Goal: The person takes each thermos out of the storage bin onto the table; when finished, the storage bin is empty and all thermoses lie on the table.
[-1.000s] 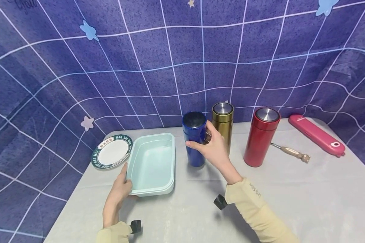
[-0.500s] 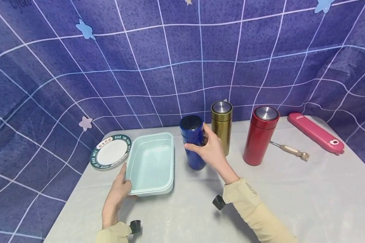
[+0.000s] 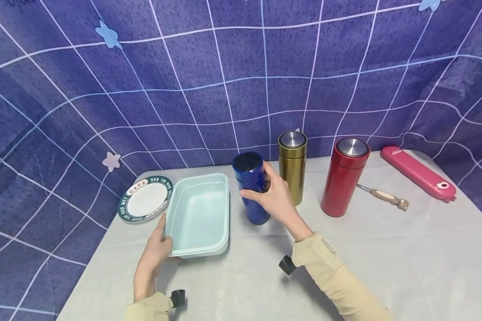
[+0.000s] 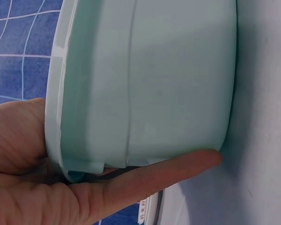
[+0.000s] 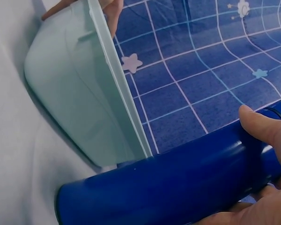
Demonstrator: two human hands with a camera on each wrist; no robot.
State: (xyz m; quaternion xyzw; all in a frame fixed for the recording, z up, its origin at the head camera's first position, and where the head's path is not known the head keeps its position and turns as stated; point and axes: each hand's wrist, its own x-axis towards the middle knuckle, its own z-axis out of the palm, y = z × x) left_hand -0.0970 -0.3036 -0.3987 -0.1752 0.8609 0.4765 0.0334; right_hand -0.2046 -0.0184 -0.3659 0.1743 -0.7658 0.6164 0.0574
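Note:
A blue thermos (image 3: 254, 203) stands near the table's middle, close to the basin's right side. My right hand (image 3: 276, 196) grips its upper half, thumb across the front and fingers round the far side. In the right wrist view the blue thermos (image 5: 168, 173) runs down to the grey-white cloth. My left hand (image 3: 154, 249) holds the near left corner of a pale mint plastic basin (image 3: 226, 223). Seen from the left wrist, one finger lies along the outer wall of the basin (image 4: 178, 84) and the rest of the hand is at the rim.
A gold thermos (image 3: 292, 171) stands just behind my right hand, and a red thermos (image 3: 343, 183) farther right. Beyond lie a brown-handled tool (image 3: 385, 197) and a pink case (image 3: 417, 174). A green-rimmed plate (image 3: 146, 199) touches the basin's left side in view. A blue curtain (image 3: 184, 89) hangs behind.
The blue thermos has shifted a little left and toward me in my right hand, its top leaning slightly more to the left. My left hand keeps its place on the basin.

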